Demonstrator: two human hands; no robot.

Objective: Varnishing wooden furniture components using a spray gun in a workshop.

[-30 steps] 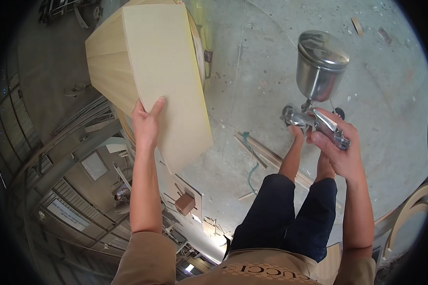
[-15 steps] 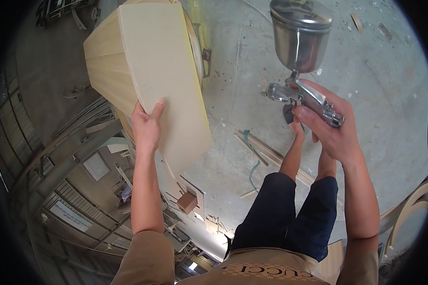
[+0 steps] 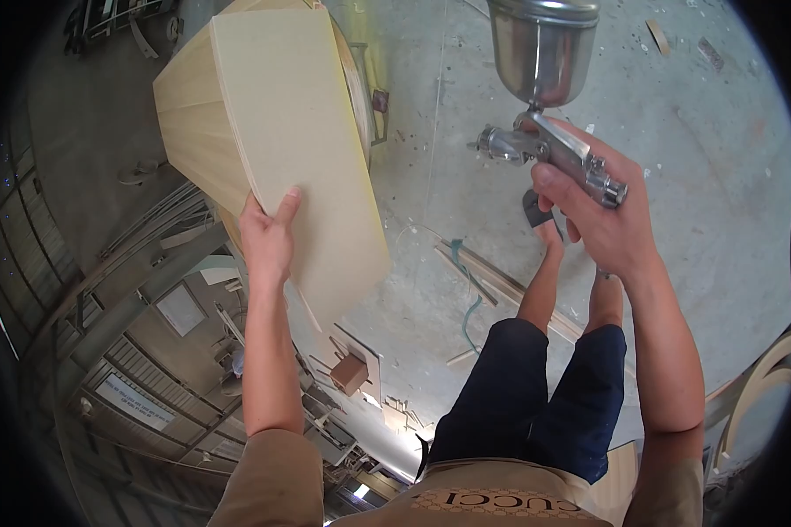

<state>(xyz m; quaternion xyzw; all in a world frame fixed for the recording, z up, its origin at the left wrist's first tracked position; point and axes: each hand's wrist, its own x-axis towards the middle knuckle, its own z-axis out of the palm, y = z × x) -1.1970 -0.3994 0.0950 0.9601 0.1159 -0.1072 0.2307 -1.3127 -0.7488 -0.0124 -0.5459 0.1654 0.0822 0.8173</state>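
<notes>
My left hand [image 3: 267, 237] grips the near left edge of a pale flat wooden panel [image 3: 294, 132], its thumb on the face and its fingers out of sight behind. Behind the panel, to the left, bulges a faceted wooden form [image 3: 198, 110] of yellowish strips; whether the two are joined I cannot tell. On the right, my right hand [image 3: 593, 198] is wrapped round a metal spray gun [image 3: 549, 149] whose nozzle points left toward the panel, a gap between them. The gun's silver cup [image 3: 543, 53] stands on top, cut off by the upper edge of the picture.
Thin wooden strips [image 3: 479, 272] and a green strap [image 3: 472, 316] lie on the grey floor [image 3: 448, 176] near my feet. A brown block [image 3: 349, 374] sits below the panel. Curved wooden pieces [image 3: 756, 404] stand at the far right. Wood scraps dot the floor at the upper right.
My right hand has moved the spray gun a little up and left. The panel's far end has shifted slightly left and down, my left hand still gripping it.
</notes>
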